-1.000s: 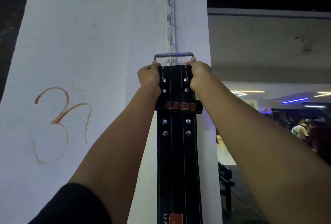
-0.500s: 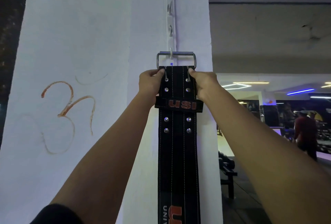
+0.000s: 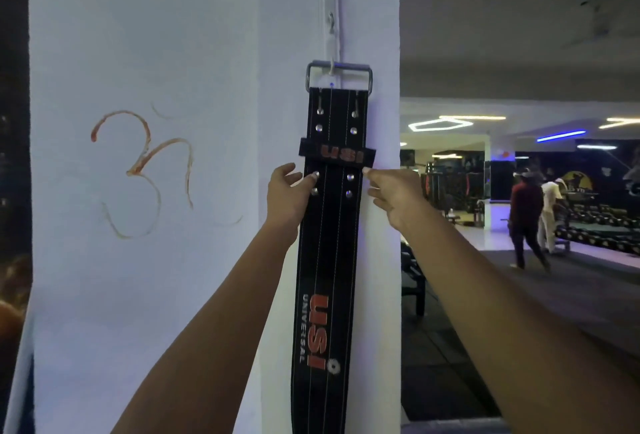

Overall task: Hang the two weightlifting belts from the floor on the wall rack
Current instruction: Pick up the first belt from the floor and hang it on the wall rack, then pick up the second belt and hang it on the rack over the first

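A black leather weightlifting belt [image 3: 325,260] with red USI lettering hangs straight down the white pillar. Its steel buckle [image 3: 349,65] sits over the lowest hook of the white wall rack [image 3: 331,23], a vertical strip with several hooks. My left hand [image 3: 285,196] is at the belt's left edge below the USI loop, fingers spread, thumb tip resting on the leather. At the right edge, my right hand [image 3: 393,192] has loosely curled fingers, and one fingertip just touches the belt. Neither hand grips it. No other belt is in view.
The white pillar [image 3: 173,260] bears an orange painted symbol [image 3: 142,170] on its left face. To the right, the gym floor opens out, with two people [image 3: 535,222] walking near dumbbell racks [image 3: 602,222]. A dark bench [image 3: 412,277] stands just behind the pillar.
Both hands let go of the belt's top end and slid down below the USI loop. The buckle now hangs from the hook by itself, and the view has tilted downward.
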A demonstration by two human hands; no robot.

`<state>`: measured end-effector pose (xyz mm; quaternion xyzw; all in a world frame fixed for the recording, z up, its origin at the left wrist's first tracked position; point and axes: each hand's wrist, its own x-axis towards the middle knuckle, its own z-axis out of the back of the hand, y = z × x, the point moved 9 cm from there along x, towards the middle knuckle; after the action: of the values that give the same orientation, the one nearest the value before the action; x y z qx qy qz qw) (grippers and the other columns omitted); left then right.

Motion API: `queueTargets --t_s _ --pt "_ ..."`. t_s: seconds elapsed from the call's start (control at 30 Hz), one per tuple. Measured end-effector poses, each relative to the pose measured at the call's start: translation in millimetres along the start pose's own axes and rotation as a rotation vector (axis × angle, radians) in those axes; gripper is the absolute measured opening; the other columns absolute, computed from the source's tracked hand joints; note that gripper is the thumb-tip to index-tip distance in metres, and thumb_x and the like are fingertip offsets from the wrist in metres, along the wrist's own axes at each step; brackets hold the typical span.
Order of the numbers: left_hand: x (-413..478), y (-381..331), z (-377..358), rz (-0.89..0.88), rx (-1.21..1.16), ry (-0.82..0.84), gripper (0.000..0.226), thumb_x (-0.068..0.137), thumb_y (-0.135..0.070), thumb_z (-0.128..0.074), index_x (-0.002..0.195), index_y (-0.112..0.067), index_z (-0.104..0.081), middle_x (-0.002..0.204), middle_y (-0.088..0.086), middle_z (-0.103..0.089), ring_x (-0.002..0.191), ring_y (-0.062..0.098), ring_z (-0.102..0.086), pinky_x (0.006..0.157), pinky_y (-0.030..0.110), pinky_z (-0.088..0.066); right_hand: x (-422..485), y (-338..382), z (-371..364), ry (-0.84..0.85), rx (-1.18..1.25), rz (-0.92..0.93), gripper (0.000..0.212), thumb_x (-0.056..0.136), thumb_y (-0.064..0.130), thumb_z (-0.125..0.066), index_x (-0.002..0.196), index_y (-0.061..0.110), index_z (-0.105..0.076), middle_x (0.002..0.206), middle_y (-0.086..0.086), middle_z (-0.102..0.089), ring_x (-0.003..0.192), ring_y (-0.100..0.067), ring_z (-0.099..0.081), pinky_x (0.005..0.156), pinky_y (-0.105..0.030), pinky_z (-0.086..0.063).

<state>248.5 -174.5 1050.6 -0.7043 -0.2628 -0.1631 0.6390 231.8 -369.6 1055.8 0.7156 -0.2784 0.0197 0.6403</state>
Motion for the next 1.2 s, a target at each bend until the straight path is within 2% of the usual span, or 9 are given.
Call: queueTargets --t_s 0.07,0.17,0.33,0.43,0.53,0.67,0.87,1.0,1.2 --pt "-28 16 3 0.061 -0.027 0.02 0.049 0.089 -0.018 -0.06 0.134 -0.009 -0.041 0.121 0.008 -0.058 0.091 0.015 -0.059 0.079 0.025 -0.047 -21 -25 4 0.032 0.002 -0.077 0.033 0.085 0.013 -0.066 0.111 -0.006 -0.061 0.119 -0.021 -0.062 0.102 -0.034 -0.064 0.092 -0.042 -0.051" --pt "-76 41 10 0.15 -0.064 0.022 0.039 0.091 -0.017 -0.057 0.127 -0.01 -0.045 0.098 0.001 -0.059 0.08 0.008 -0.059 0.066 0.021 -0.047 -57 -64 8 0.091 -0.004 -0.17 0.037 0.087 0.013 -0.064 0.119 -0.003 -0.059 0.121 -0.017 -0.062 0.103 -0.028 -0.063 0.085 -0.033 -0.05" --pt "-160 95 30 0.333 -0.05 0.0 0.034 0.091 -0.02 -0.057 0.123 -0.009 -0.051 0.112 0.012 -0.063 0.086 0.018 -0.064 0.068 0.025 -0.05 -124 -135 18 0.184 -0.035 -0.321 0.033 0.088 0.015 -0.062 0.118 0.002 -0.06 0.104 -0.009 -0.064 0.091 -0.024 -0.062 0.077 -0.03 -0.05" --pt "-218 124 49 0.443 -0.022 -0.029 0.029 0.09 -0.021 -0.056 0.117 -0.01 -0.055 0.108 0.011 -0.064 0.092 0.023 -0.064 0.072 0.028 -0.052 -169 -178 26 0.232 -0.089 -0.421 0.024 0.088 0.017 -0.061 0.111 0.008 -0.062 0.091 -0.003 -0.066 0.079 -0.02 -0.064 0.067 -0.029 -0.047" --pt "-282 155 79 0.554 0.011 -0.087 0.028 0.092 -0.025 -0.054 0.115 -0.011 -0.056 0.108 0.01 -0.064 0.095 0.025 -0.064 0.079 0.032 -0.051 -221 -224 29 0.303 -0.145 -0.547 0.006 0.088 0.018 -0.061 0.091 0.013 -0.063 0.099 -0.006 -0.066 0.086 -0.023 -0.063 0.065 -0.028 -0.046" --pt "-375 193 136 0.726 0.045 -0.243 0.022 0.093 -0.026 -0.052 0.11 -0.012 -0.056 0.101 0.007 -0.065 0.092 0.026 -0.064 0.085 0.038 -0.05 -299 -287 26 0.416 -0.224 -0.684 0.006 0.087 0.017 -0.061 0.091 0.013 -0.063 0.098 -0.006 -0.066 0.083 -0.023 -0.063 0.077 -0.034 -0.049" --pt "-494 226 226 0.902 0.095 -0.419 0.014 0.092 -0.027 -0.051 0.099 -0.016 -0.057 0.094 0.003 -0.064 0.078 0.02 -0.064 0.072 0.031 -0.048 -413 -356 -10 0.596 -0.264 -0.851 0.002 0.085 0.014 -0.062 0.085 0.014 -0.065 0.084 -0.004 -0.065 0.073 -0.022 -0.063 0.066 -0.03 -0.049" --pt "-550 247 289 1.006 0.123 -0.548 0.014 0.093 -0.025 -0.05 0.101 -0.015 -0.054 0.09 0.001 -0.063 0.072 0.017 -0.062 0.063 0.027 -0.046 -485 -401 -49 0.686 -0.288 -0.965 0.014 0.087 0.009 -0.058 0.076 0.018 -0.059 0.076 -0.002 -0.062 0.063 -0.019 -0.059 0.061 -0.027 -0.044" --pt "-623 311 384 1.186 0.149 -0.649 0.016 0.094 -0.023 -0.048 0.099 -0.011 -0.057 0.087 0.002 -0.062 0.07 0.017 -0.06 0.063 0.028 -0.046 -582 -497 -103 0.739 -0.342 -1.141 0.015 0.087 0.008 -0.059 0.076 0.019 -0.059 0.076 -0.003 -0.061 0.064 -0.02 -0.059 0.059 -0.027 -0.045"
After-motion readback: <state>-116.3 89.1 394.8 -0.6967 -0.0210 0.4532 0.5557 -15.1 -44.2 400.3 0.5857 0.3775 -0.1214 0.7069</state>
